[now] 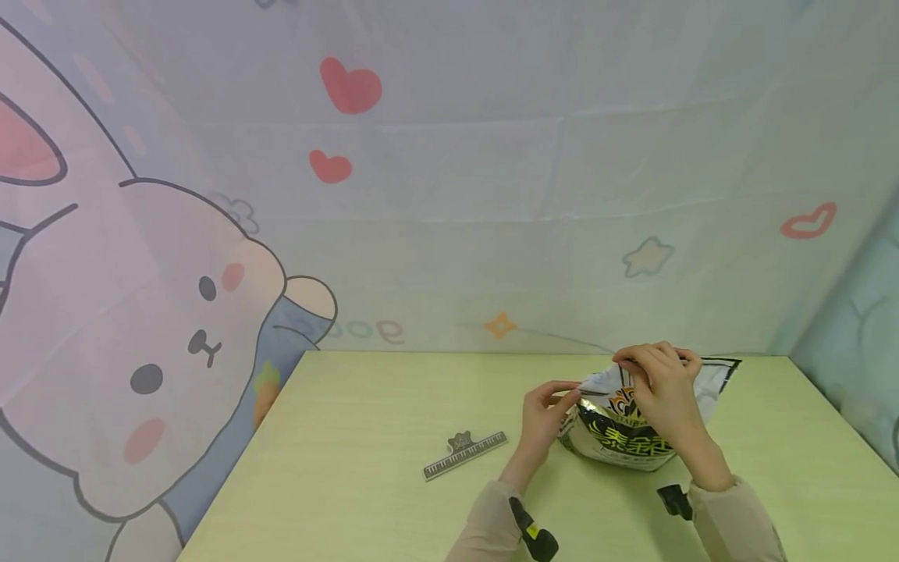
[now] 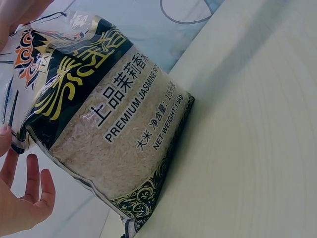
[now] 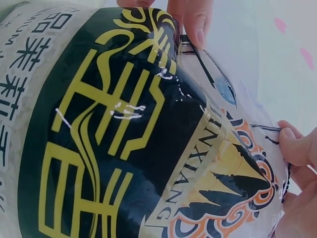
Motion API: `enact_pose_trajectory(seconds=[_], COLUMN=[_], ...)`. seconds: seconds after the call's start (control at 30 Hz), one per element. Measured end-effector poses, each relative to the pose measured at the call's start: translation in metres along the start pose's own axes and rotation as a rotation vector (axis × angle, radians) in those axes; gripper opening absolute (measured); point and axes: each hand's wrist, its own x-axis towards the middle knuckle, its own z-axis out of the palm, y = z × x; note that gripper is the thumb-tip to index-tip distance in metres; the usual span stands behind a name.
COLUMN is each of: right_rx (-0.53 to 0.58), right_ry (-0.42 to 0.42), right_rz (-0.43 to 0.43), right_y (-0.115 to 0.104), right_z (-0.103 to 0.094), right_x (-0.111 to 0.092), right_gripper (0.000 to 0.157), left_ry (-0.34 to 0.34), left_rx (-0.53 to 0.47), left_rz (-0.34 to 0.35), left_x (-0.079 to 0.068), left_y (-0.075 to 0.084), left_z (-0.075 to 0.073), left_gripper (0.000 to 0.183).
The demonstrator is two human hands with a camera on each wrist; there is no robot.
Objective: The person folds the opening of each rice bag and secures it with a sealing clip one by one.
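Note:
A bag of jasmine rice [image 1: 618, 437] with a black and yellow band stands on the right part of the table. Its upper part is loose clear and white film, folded over toward the front. My left hand [image 1: 542, 421] pinches the film at the bag's left edge between thumb and forefinger; its other fingers [image 2: 33, 178] spread beside the bag in the left wrist view. My right hand [image 1: 663, 390] holds the top edge of the film, thumb and fingertips [image 3: 292, 144] closed on it in the right wrist view. Grains of rice show through the bag's clear front.
Left of the bag, a long sealing clip [image 1: 463, 454] with a piano-key pattern and a dark grip lies on the pale table [image 1: 351, 437]. Behind the table hangs a printed cloth [image 1: 477, 195] with a rabbit and hearts. Wrist camera mounts sit at both sleeves.

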Motion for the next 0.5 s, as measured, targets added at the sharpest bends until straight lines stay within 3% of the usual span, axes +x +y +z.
enact_pose_trajectory(seconds=[0.37, 0.5], right_rx=[-0.014, -0.022], right_ry=[-0.028, -0.042], right_rz=[0.005, 0.009], right_y=[-0.0007, -0.0002], right_z=[-0.0013, -0.002], right_x=[-0.0009, -0.0012], right_gripper=[0.021, 0.022], left_ry=[0.001, -0.003], left_rx=[0.056, 0.115], left_rz=[0.056, 0.088], left_x=[-0.003, 0.0003], left_y=[-0.0005, -0.0089], left_z=[-0.0029, -0.0034], left_gripper=[0.017, 0.017])
